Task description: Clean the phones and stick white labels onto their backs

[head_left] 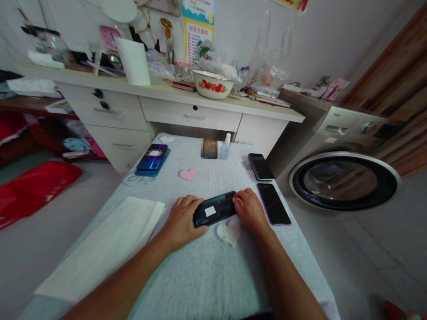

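Note:
A dark phone (218, 208) with a small white sticker on its back lies slightly tilted between my hands, over the cloth-covered table (200, 275). My left hand (184, 221) grips its left end, thumb along the lower edge and fingers at the upper edge. At the right end, beside the camera area, my right hand (248, 210) holds the corner with its fingers bent together. Right of that hand lies a purple-edged phone (274, 204), screen up, and beyond it a stack of dark phones (261, 167). Blue phones (152, 158) are stacked at the far left.
A folded white cloth (103, 249) lies at the table's left. Near the far edge stand a clear spray bottle (225, 148) and a pixelated brown item (209, 149). Behind is a white cabinet (193, 113) bearing a floral bowl (213, 86); a washing machine (333, 146) stands right.

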`<act>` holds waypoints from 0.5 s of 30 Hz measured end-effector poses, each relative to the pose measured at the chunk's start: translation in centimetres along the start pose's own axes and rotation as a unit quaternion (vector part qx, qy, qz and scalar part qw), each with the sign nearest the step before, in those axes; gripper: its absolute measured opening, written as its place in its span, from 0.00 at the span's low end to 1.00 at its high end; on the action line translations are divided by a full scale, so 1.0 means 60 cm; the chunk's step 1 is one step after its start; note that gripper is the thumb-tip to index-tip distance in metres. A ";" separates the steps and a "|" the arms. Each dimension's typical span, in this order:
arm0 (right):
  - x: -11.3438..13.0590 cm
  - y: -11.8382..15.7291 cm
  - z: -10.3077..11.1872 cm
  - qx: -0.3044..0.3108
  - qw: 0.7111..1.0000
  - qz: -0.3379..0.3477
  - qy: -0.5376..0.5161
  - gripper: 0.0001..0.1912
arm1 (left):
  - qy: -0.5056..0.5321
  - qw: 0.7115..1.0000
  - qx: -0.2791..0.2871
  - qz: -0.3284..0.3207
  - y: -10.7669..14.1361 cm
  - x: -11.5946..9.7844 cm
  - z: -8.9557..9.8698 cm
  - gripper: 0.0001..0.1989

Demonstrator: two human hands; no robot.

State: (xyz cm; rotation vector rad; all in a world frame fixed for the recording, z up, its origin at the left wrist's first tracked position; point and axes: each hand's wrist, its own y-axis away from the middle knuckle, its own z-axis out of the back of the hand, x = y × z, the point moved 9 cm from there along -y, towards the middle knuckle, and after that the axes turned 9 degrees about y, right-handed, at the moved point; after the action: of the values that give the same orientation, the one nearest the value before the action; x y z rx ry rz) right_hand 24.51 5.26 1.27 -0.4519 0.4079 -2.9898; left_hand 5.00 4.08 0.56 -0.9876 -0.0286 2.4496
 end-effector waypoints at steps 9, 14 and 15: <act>0.005 0.006 -0.001 0.030 1.000 0.003 -0.004 0.09 | -0.060 0.997 -0.027 0.031 0.006 0.031 0.013 0.31; 0.027 0.009 -0.005 0.028 1.000 0.006 -0.009 0.09 | -0.074 0.997 -0.025 0.027 0.007 0.036 0.014 0.30; 0.035 0.010 -0.008 0.032 0.999 0.011 -0.014 0.09 | -0.075 0.997 -0.023 0.027 0.007 0.036 0.014 0.30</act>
State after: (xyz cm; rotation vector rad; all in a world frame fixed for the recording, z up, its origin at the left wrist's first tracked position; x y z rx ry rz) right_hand 22.39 4.50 1.26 -0.4792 0.3125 -2.9612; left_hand 2.96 4.84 -0.31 -0.8320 -0.1111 2.5784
